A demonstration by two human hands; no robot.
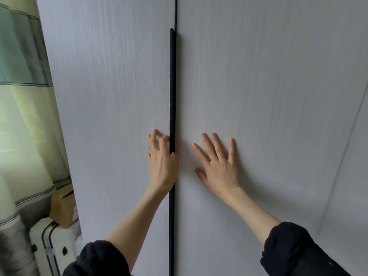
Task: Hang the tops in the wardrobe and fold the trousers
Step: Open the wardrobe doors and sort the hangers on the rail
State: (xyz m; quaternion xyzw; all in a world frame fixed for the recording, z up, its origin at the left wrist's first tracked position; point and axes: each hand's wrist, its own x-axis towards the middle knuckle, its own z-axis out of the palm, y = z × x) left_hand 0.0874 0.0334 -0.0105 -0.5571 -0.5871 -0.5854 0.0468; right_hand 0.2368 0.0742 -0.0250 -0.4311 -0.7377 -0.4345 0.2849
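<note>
The wardrobe is shut, two pale wood-grain doors meeting at a centre seam, and running straight up and down along that seam is the long black handle strip point(172, 108) on the edge of the left door point(111, 96). The left hand point(162, 166) sits right on it, fingers hooked at the strip's left face, thumb lying against the seam side, so it looks set to pull, though how firmly it grips I cannot tell. The right hand point(218, 166) lies flat, fingers spread and straight, pressed on the right door point(268, 106) just beside the seam, holding nothing. No tops or trousers in view. Off to the left, a green curtain point(22, 76), a cardboard box point(63, 208) and a white suitcase point(49, 250).
</note>
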